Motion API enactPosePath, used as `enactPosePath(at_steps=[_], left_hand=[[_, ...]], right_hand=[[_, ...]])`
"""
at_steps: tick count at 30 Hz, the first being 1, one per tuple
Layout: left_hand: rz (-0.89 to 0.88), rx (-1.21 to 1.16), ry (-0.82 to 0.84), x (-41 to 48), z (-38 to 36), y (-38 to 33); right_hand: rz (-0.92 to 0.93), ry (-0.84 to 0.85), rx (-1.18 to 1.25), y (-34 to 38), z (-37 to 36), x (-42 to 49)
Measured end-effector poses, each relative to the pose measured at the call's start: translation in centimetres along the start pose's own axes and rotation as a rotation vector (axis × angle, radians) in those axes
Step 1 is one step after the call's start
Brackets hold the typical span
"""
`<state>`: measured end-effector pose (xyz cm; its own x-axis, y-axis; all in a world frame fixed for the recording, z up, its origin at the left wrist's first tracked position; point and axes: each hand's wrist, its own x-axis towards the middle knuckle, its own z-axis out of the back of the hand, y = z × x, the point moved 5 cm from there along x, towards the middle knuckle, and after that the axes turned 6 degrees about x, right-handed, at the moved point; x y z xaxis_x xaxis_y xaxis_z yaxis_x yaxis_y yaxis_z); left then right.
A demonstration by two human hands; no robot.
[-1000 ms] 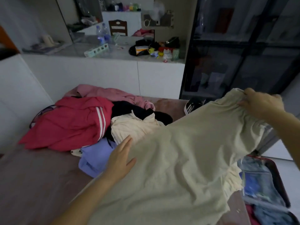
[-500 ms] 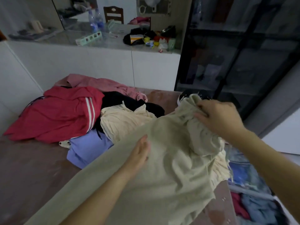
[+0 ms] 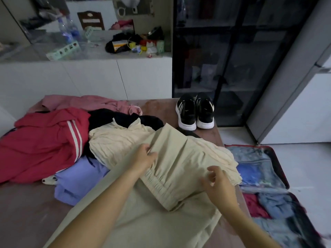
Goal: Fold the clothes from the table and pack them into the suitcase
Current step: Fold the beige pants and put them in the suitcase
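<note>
Trousers (image 3: 179, 167) in a pale sandy colour lie on the table (image 3: 26, 203), right in front of the person. The top part is folded back over the legs. The stretchy waist band is bunched into little ridges and sits near the middle of the fold.

The fold could slip open, I think. The cloth looks thin and soft, and the far end lies on a lumpy cream top (image 3: 116, 142), not on flat table. If the hands let go too soon, the folded part may slide off. The edge nearest the suitcase (image 3: 281, 169) hangs close to the table's side, so a pull could drag it over.

The left hand (image 3: 146, 157) lies on the fold's far edge, fingers fairly straight and close together, pressing the cloth down. The right hand (image 3: 218, 185) is over the near edge, fingers apart and loosely bent, holding nothing.

Beside the trousers is a heap: a red jacket (image 3: 41, 140) with white stripes, a purple piece (image 3: 77, 179), a black one (image 3: 111, 117) and a pink one (image 3: 89, 102). Black shoes (image 3: 195, 111) stand at the table's far end. The suitcase lies open on the floor to the right, with blue and red clothes inside.
</note>
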<state>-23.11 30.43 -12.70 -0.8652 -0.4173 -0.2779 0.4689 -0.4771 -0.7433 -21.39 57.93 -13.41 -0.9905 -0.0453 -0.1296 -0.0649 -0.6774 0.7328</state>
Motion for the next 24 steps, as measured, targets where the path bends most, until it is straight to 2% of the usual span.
enactPosePath(at_steps=[2, 4, 7, 9, 11, 13, 15, 17, 20, 24], left_hand=[[-0.104, -0.035, 0.020, 0.6, -0.2, -2.1], [-0.204, 0.130, 0.018, 2.1, -0.5, -3.6], [-0.333, 0.624, 0.007, 4.9, -0.5, -4.2], [-0.347, 0.816, -0.008, 6.1, 0.0, -4.2], [-0.431, 0.831, 0.008, 7.1, -0.1, -5.0], [-0.512, 0.680, 0.105, 7.7, -0.7, -6.3], [-0.491, 0.475, 0.191, 8.6, -1.4, -6.9], [-0.390, 0.382, 0.247, 9.9, -2.3, -6.5], [-0.316, 0.521, 0.344, 11.2, -3.5, -6.5], [-0.418, 0.543, 0.389, 11.1, -3.3, -9.0]], right_hand=[[-0.093, -0.108, -0.017, -0.6, 0.5, 1.4], [-0.147, -0.134, -0.037, -0.7, 0.8, 3.3], [-0.246, 0.070, -0.140, -1.4, 0.1, 5.5], [-0.210, 0.143, -0.215, -1.8, 0.5, 5.9], [-0.166, 0.083, -0.198, -2.2, 1.6, 6.0], [-0.131, 0.025, -0.159, -3.1, 2.3, 5.9], [-0.106, 0.024, -0.050, -4.1, 2.2, 5.6], [-0.111, 0.062, 0.122, -4.7, 1.4, 5.1], [-0.106, 0.056, 0.186, -5.1, 0.8, 5.1], [-0.106, -0.065, 0.271, -5.2, 2.2, 5.7]])
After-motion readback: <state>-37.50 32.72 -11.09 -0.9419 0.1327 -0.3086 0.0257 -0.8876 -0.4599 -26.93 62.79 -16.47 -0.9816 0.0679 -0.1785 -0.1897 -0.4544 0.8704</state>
